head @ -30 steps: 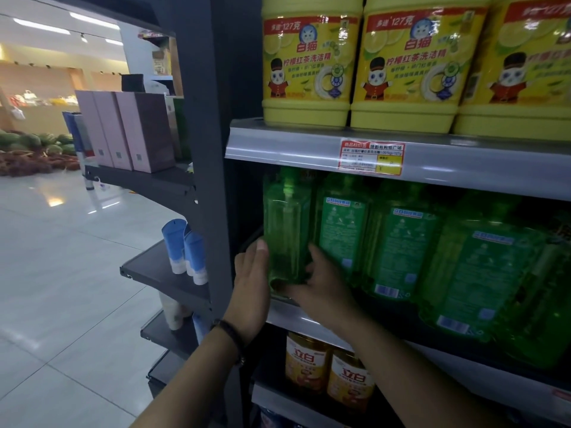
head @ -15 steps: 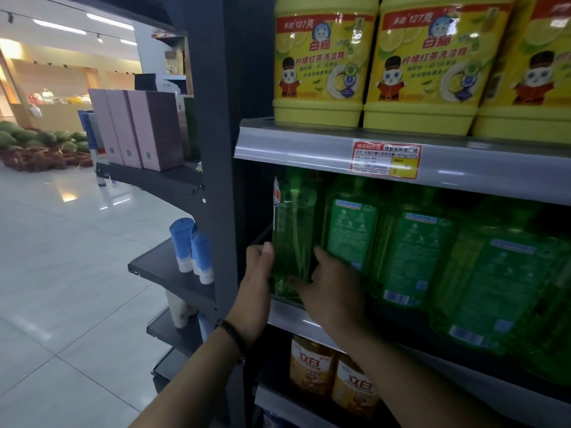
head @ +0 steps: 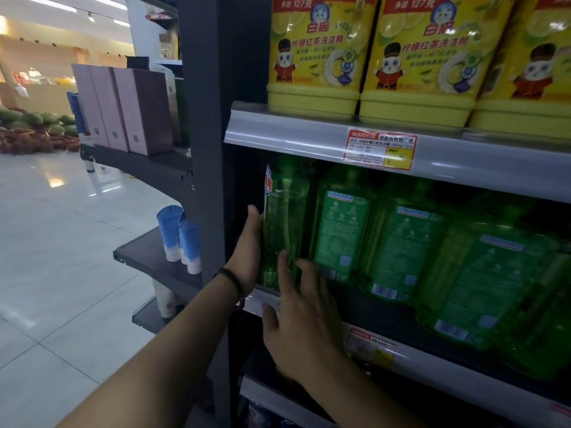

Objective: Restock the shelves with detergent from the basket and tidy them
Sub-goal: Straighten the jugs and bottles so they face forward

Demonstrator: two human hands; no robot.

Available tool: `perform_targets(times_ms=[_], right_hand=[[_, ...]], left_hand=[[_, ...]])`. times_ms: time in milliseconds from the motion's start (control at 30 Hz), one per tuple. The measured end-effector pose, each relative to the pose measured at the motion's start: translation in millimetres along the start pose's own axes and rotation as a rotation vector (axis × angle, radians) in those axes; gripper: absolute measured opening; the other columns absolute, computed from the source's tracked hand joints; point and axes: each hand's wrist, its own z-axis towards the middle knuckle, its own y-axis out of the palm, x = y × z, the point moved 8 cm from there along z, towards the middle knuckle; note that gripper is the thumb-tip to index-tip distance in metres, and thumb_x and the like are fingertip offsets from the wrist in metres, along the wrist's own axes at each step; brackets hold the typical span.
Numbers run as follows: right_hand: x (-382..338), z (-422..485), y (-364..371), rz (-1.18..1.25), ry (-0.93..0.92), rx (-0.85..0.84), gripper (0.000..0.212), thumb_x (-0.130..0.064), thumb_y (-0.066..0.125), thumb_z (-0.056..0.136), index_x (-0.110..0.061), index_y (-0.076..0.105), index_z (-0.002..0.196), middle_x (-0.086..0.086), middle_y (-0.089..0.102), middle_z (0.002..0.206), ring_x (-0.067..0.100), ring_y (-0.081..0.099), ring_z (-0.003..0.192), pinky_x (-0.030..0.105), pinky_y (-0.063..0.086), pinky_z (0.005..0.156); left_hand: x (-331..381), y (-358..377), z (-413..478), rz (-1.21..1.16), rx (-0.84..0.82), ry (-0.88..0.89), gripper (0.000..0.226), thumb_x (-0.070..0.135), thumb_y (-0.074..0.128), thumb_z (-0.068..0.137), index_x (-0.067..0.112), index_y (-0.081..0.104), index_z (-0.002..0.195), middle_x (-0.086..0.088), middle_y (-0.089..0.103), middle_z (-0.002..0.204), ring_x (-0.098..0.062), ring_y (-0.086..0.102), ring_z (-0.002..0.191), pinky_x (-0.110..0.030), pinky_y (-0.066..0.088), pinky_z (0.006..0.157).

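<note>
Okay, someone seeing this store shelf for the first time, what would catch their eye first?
The big yellow tubs on the top shelf, bright with cartoon labels, grab attention first. Below them a row of green bottles fills the middle shelf, where the left hand lies flat against the side of the leftmost bottle and the right hand spreads its fingers at its base. Off left, pink boxes stand on a side shelf.

Glossy tiled floor (head: 61, 257) — dark shelf upright (head: 204, 88), ceiling lights (head: 49, 2)
</note>
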Motion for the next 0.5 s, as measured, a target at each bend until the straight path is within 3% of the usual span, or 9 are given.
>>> perform_targets(times_ms=[133, 267, 400, 467, 500], right_hand=[[12, 4, -3, -0.022, 0.025, -0.037, 0.092, -0.045, 0.053, 0.105, -0.026, -0.01, 0.17, 0.0, 0.011, 0.161, 0.028, 0.026, 0.149, 0.043, 0.04, 0.119], [34, 10, 0, 0.187, 0.088, -0.075, 0.096, -0.032, 0.059, 0.104, -0.025, -0.01, 0.17, -0.007, 0.018, 0.159, 0.019, 0.034, 0.146, 0.038, 0.042, 0.118], [46, 21, -2, 0.34, 0.102, -0.127, 0.097, -0.023, 0.065, 0.101, -0.026, -0.002, 0.171, -0.01, 0.028, 0.158, 0.013, 0.036, 0.146, 0.032, 0.038, 0.121], [52, 31, -4, 0.491, 0.152, -0.137, 0.093, -0.025, 0.07, 0.095, -0.035, 0.016, 0.17, -0.008, 0.043, 0.154, 0.013, 0.051, 0.136, 0.037, 0.048, 0.114], [54, 34, -4, 0.557, 0.171, -0.126, 0.09, -0.028, 0.07, 0.091, -0.042, 0.024, 0.167, -0.01, 0.051, 0.152, 0.012, 0.057, 0.133, 0.041, 0.052, 0.111]], left_hand=[[-6, 2, 0, 0.003, -0.018, -0.014, 0.081, 0.071, 0.018, 0.105, 0.016, 0.068, 0.138, -0.016, 0.073, 0.132, -0.031, 0.069, 0.126, -0.049, 0.048, 0.114], [-5, 11, -21, 0.046, -0.025, 0.056, 0.069, 0.068, 0.025, 0.106, 0.023, 0.062, 0.143, -0.006, 0.073, 0.134, -0.023, 0.069, 0.125, -0.04, 0.055, 0.105], [-9, 2, -33, 0.257, 0.127, 0.178, 0.058, 0.072, 0.037, 0.097, 0.043, 0.048, 0.146, 0.007, 0.052, 0.153, -0.017, 0.049, 0.142, -0.053, 0.037, 0.12], [-6, 1, -41, 0.349, 0.198, 0.207, 0.036, 0.053, 0.038, 0.107, 0.051, 0.036, 0.143, 0.016, 0.035, 0.155, 0.002, 0.034, 0.141, -0.038, 0.031, 0.12], [-5, 5, -47, 0.381, 0.192, 0.24, 0.04, 0.043, 0.04, 0.109, 0.05, 0.031, 0.147, 0.016, 0.032, 0.153, 0.015, 0.032, 0.133, -0.023, 0.032, 0.112]])
